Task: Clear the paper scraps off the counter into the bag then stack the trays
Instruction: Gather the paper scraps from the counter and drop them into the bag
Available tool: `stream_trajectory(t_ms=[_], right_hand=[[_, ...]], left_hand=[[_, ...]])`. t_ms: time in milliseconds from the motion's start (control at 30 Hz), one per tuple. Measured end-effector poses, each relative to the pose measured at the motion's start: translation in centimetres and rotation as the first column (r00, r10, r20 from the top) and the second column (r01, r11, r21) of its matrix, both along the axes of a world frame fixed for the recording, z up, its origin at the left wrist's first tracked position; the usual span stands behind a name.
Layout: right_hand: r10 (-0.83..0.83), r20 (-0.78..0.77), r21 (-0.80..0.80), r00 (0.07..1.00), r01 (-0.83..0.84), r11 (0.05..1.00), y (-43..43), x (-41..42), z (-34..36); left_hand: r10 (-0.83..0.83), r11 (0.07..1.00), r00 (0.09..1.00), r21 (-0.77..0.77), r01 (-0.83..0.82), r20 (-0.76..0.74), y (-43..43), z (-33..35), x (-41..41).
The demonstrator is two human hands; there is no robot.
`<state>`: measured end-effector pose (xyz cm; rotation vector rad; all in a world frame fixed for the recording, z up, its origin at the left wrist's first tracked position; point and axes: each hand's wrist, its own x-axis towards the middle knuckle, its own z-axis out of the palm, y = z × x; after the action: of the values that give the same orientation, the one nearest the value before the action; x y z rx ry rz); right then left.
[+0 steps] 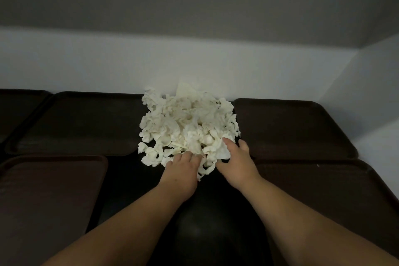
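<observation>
A heap of crumpled white paper scraps (187, 127) lies on the dark counter (207, 211) against the back wall. My left hand (183, 167) reaches into the heap's near edge, its fingertips buried under scraps. My right hand (235, 164) grips the heap's near right side, thumb on top of a flat scrap. Dark brown trays lie flat around the heap: one at back left (75, 123), one at front left (49, 196), one at back right (291, 127), one at front right (323, 190). No bag is in view.
A white wall (108, 65) runs along the back of the counter and turns a corner at the right (377, 93). Another tray's corner (17, 103) shows at the far left.
</observation>
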<state>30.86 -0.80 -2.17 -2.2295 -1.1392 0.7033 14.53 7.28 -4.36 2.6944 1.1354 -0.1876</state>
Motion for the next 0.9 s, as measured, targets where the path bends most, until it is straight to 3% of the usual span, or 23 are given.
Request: stream_trajectory(t_ms=[400,667,900], right_hand=[[0.108,0.009,-0.058,0.994,-0.107,0.993,1.4,0.0,-2.4],[-0.041,-0.106,0.144,0.994,0.056,0.988,-2.7,-1.2,0.7],[-0.192,-0.114,0.217,0.975,0.213,0.953,-8.0,-2.1,4.4]], left_hand=[[0.18,0.979,0.933,-0.148,-0.14,0.311,-0.1,0.1,-1.8],[0.28,0.955,0.766,-0.245,-0.164,0.579,-0.6,4.8,-3.3],[0.182,0.961,0.713,-0.275,0.016,0.677,-2.5,8.4,-2.8]])
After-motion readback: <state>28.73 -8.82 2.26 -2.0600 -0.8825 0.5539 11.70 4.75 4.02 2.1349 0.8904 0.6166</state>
